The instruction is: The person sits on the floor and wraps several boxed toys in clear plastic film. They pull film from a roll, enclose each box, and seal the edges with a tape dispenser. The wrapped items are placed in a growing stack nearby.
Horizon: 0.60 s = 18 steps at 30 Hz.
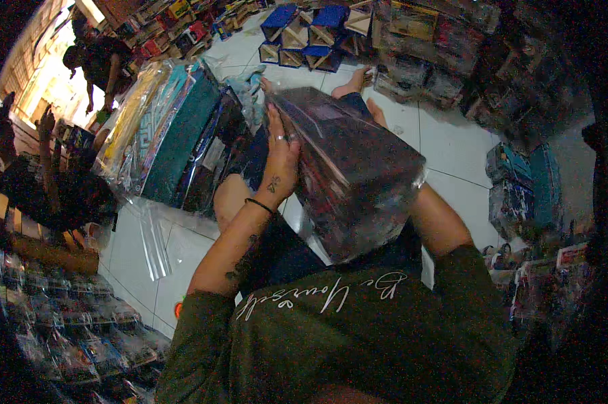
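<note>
A large dark box-shaped package [358, 161] in clear, shiny plastic rests tilted over my lap. My left hand [281, 148] presses along its left side, fingers straight and together, with a ring on one finger. At the package's right side, the wrist of my right hand [422, 192] meets the lower corner; the fingers are hidden behind the package. Loose plastic [307, 232] hangs at its lower left edge. What lies inside is too dark to make out.
To my left stands a row of plastic-wrapped teal, yellow and dark packages [182, 135]. A clear plastic strip [154, 242] lies on the white tiles. Blue boxes [310, 34] are stacked ahead, teal packages [523, 182] sit at right, and another person [98, 57] is at far left.
</note>
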Tool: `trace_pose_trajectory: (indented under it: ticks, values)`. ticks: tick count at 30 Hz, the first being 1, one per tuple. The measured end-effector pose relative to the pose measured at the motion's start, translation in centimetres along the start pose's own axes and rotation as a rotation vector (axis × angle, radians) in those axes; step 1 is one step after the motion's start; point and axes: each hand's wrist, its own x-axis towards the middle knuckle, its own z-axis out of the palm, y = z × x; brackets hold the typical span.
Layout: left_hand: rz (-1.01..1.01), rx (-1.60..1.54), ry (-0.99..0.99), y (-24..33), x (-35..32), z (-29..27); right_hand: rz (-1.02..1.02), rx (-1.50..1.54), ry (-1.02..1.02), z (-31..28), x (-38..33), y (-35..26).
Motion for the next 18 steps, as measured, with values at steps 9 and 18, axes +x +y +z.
trace_pose_trajectory:
  ticks: [9,18]
  values:
    - [0.303,0.76,-0.393,-2.1,-5.9,4.7,-0.454,-1.665,-0.638,7.1,4.2,-2.3]
    - [-0.465,0.129,-0.926,6.4,-11.6,4.2,-0.388,-1.689,-0.625,2.6,7.7,6.9]
